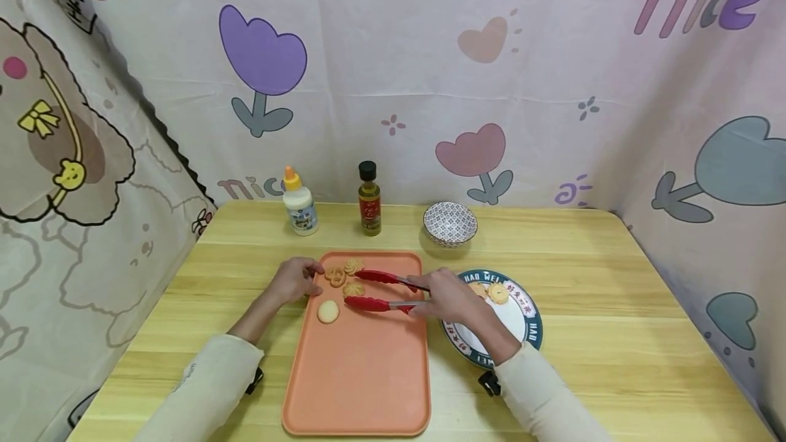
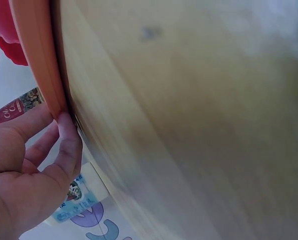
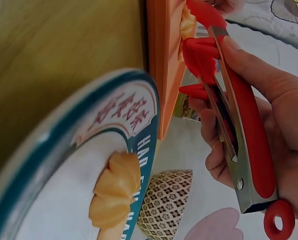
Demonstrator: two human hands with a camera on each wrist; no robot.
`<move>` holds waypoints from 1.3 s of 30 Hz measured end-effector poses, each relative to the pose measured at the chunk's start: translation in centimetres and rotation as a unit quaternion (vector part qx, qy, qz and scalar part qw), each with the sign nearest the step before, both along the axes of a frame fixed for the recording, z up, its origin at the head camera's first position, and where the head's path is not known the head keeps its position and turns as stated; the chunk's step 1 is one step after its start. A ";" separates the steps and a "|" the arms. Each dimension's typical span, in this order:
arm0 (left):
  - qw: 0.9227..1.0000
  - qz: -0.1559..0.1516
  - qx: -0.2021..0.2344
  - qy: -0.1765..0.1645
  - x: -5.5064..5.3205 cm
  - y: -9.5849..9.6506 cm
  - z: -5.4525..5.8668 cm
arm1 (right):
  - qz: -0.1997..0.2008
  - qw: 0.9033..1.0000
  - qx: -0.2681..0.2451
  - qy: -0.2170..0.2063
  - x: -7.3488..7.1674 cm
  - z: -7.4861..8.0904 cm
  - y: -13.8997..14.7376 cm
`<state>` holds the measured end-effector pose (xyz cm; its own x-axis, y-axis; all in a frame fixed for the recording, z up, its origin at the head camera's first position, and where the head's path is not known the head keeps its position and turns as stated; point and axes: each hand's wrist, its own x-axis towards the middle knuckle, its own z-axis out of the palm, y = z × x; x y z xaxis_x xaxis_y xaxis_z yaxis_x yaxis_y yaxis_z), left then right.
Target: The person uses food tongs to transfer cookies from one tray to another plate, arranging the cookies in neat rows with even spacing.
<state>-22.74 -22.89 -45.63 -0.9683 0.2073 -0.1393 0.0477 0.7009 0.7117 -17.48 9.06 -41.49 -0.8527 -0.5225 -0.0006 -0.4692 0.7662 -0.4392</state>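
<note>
My right hand (image 1: 451, 297) grips a pair of red-tipped metal tongs (image 3: 243, 130), their arms spread. In the head view the tong tips lie over the orange tray (image 1: 356, 374), on either side of a swirled cookie (image 1: 353, 290). Close by on the tray are a pretzel-shaped cookie (image 1: 335, 276), another swirled cookie (image 1: 353, 266) and a smooth round cookie (image 1: 328, 312). My left hand (image 1: 295, 280) pinches the tray's left rim between thumb and fingers, as the left wrist view shows.
Right of the tray, partly under my right forearm, a plate (image 1: 533, 322) with a teal rim bears cookies (image 1: 498, 293). Along the back stand a white glue-style bottle (image 1: 301, 207) with an orange cap, an olive oil bottle (image 1: 370, 203) and a patterned bowl (image 1: 450, 224).
</note>
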 end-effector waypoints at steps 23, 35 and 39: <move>1.000 -0.002 0.004 -0.006 -0.2 0.0 0.1 | -0.004 0.999 -0.022 -0.040 -0.3 0.9 0.7; 1.000 -0.013 0.020 -0.003 -0.2 -0.2 0.0 | 0.000 1.000 -0.015 -0.019 0.2 2.0 3.1; 1.000 -0.004 0.004 -0.009 -0.2 -0.1 0.1 | -0.018 0.999 -0.005 -0.031 0.5 2.4 3.9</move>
